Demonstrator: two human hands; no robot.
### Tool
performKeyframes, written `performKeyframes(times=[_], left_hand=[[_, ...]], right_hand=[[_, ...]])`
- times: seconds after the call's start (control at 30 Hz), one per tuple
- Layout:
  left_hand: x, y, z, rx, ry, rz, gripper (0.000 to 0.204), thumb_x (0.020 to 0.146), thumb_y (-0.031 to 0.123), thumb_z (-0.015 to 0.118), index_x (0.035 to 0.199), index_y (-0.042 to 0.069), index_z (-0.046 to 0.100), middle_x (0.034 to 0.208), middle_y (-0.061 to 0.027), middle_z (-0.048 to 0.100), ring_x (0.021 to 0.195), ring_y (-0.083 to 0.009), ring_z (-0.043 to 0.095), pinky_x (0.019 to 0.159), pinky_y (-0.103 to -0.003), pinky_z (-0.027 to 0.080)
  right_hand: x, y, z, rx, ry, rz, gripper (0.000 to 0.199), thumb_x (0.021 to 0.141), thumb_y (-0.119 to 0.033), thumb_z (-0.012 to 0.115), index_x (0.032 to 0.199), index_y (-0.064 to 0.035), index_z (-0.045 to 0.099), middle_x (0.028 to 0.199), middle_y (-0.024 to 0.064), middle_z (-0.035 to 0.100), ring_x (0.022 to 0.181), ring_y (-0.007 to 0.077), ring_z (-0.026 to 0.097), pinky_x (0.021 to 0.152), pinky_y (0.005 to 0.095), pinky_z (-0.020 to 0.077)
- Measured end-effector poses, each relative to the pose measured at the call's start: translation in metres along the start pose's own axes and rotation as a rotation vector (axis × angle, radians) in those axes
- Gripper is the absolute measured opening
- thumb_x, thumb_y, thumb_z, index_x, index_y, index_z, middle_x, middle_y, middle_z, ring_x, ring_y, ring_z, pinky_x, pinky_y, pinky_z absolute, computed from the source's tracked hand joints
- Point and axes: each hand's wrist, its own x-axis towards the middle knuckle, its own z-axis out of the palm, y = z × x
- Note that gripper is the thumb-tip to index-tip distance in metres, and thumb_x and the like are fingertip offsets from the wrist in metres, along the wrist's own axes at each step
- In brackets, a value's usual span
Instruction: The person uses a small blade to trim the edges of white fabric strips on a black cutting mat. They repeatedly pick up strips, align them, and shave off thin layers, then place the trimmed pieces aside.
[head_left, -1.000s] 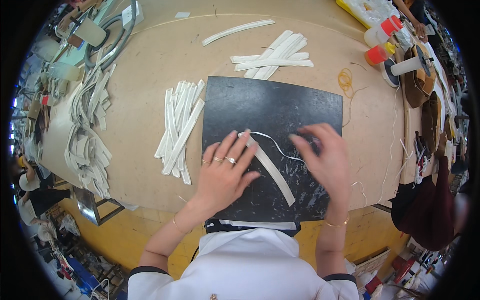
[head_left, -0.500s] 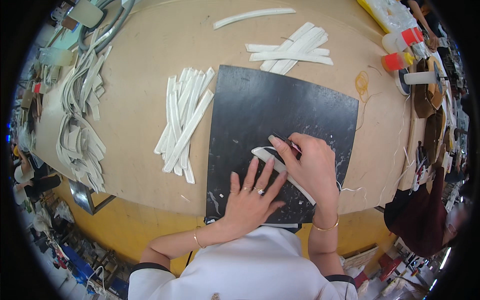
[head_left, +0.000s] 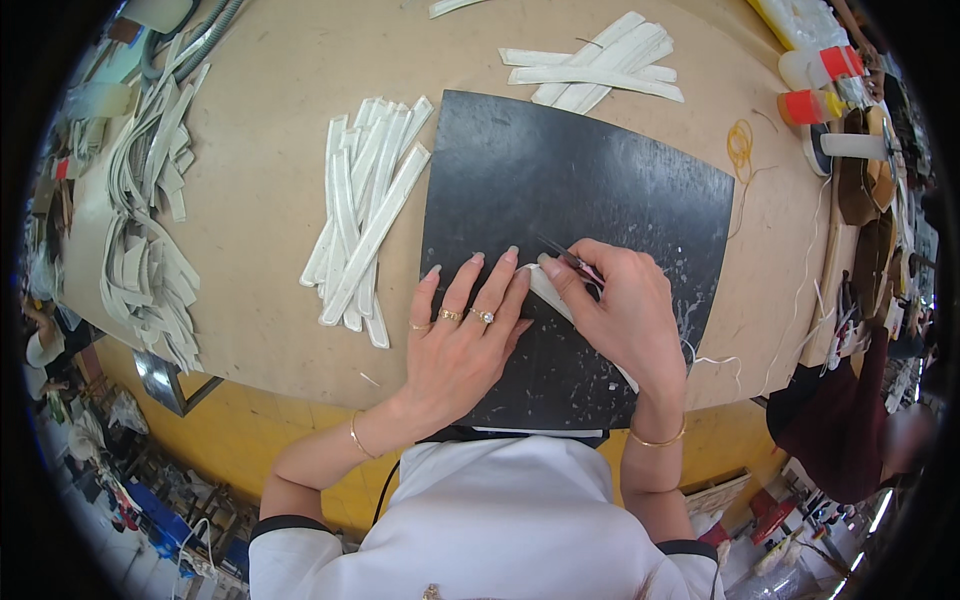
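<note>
My left hand point(head_left: 462, 332) lies with fingers stretched over the black mat point(head_left: 560, 165). Its index finger is beside the tip of a white strip with a narrow edging point(head_left: 551, 294); whether they touch I cannot tell. My right hand point(head_left: 628, 312) is closed around a small tool with dark pointed ends and a pink part point(head_left: 566, 254), perhaps snips or tweezers. The points face up and left, above the strip's far end. The right thumb and palm cover part of the strip, and its near end shows by the right wrist.
A pile of white strips point(head_left: 345, 265) lies left of the mat, another point(head_left: 610, 70) beyond it. Grey-white strips point(head_left: 150, 270) are heaped far left. Orange thread point(head_left: 739, 148), red-capped bottles point(head_left: 812, 106) and a white spool point(head_left: 855, 146) sit at the right. White cord point(head_left: 722, 362) trails near my right wrist.
My left hand has slid left from the strip, uncovering mat between its thumb and the strip. The right hand keeps the tool near the strip's tip. The whole view has shifted slightly.
</note>
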Motion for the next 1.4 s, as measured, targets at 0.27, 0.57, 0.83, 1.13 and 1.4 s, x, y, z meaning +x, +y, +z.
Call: performKeyframes(times=[0.27, 0.57, 0.83, 1.13, 1.4], left_hand=[[0.004, 0.003, 0.001, 0.051, 0.003, -0.006, 0.046, 0.083, 0.023, 0.074, 0.127, 0.013, 0.063, 0.139, -0.0026, 0.054, 0.123, -0.0219, 0.051, 0.102, -0.042, 0.03], [0.004, 0.005, 0.0, 0.109, -0.001, 0.002, 0.047, 0.082, 0.023, 0.075, 0.126, 0.014, 0.063, 0.139, -0.0027, 0.054, 0.123, -0.0213, 0.051, 0.101, -0.043, 0.031], [0.004, 0.005, 0.001, 0.109, 0.002, 0.002, 0.047, 0.081, 0.023, 0.075, 0.126, 0.014, 0.063, 0.139, -0.0045, 0.054, 0.123, -0.0218, 0.051, 0.101, -0.042, 0.031], [0.009, -0.001, 0.002, 0.026, 0.016, 0.025, 0.045, 0.081, 0.02, 0.074, 0.125, 0.019, 0.065, 0.134, -0.0083, 0.053, 0.121, -0.0253, 0.049, 0.098, -0.042, 0.031], [-0.008, 0.003, -0.017, 0.097, -0.122, -0.088, 0.056, 0.085, 0.035, 0.07, 0.137, 0.017, 0.058, 0.143, -0.011, 0.048, 0.125, -0.0265, 0.044, 0.1, -0.043, 0.031]], right_hand=[[-0.011, -0.001, 0.005, 0.051, -0.018, 0.106, 0.025, 0.091, -0.024, 0.068, 0.083, -0.0008, 0.072, 0.056, 0.0104, 0.059, 0.049, 0.0219, 0.055, 0.052, 0.034, 0.0417], [-0.014, 0.003, 0.012, 0.049, 0.029, 0.132, 0.026, 0.087, -0.024, 0.07, 0.077, -0.0006, 0.071, 0.052, 0.0095, 0.052, 0.045, 0.0216, 0.05, 0.05, 0.0344, 0.0382], [-0.012, 0.001, 0.012, 0.015, 0.046, 0.123, 0.026, 0.085, -0.024, 0.072, 0.074, -0.0009, 0.07, 0.051, 0.0096, 0.052, 0.045, 0.0236, 0.051, 0.051, 0.0348, 0.0391], [-0.011, 0.002, 0.011, 0.006, 0.032, 0.136, 0.022, 0.081, -0.022, 0.071, 0.069, -0.0039, 0.071, 0.052, 0.0114, 0.059, 0.049, 0.031, 0.062, 0.05, 0.0375, 0.0465], [-0.028, 0.012, 0.007, 0.008, 0.021, 0.054, 0.024, 0.088, -0.025, 0.071, 0.079, -0.0021, 0.073, 0.052, 0.0082, 0.054, 0.045, 0.0207, 0.05, 0.049, 0.0326, 0.0385]])
